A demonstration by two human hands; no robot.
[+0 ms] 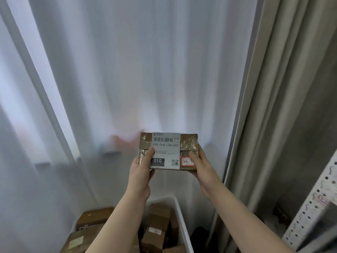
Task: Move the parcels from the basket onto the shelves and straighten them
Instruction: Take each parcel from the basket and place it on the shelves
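A small brown cardboard parcel (187, 143), wrapped in clear tape, is held up in front of me with both hands. It carries a white shipping label with a barcode and a small red-bordered sticker. My left hand (141, 167) grips its lower left corner, thumb on the label. My right hand (197, 164) grips its lower right corner, thumb by the sticker. Below, a white basket (179, 212) holds several more brown parcels (156, 232).
A sheer white curtain (127, 70) fills the view behind the parcel. A heavier beige curtain (269, 106) hangs at the right. A perforated metal shelf upright (313, 212) shows at the lower right edge.
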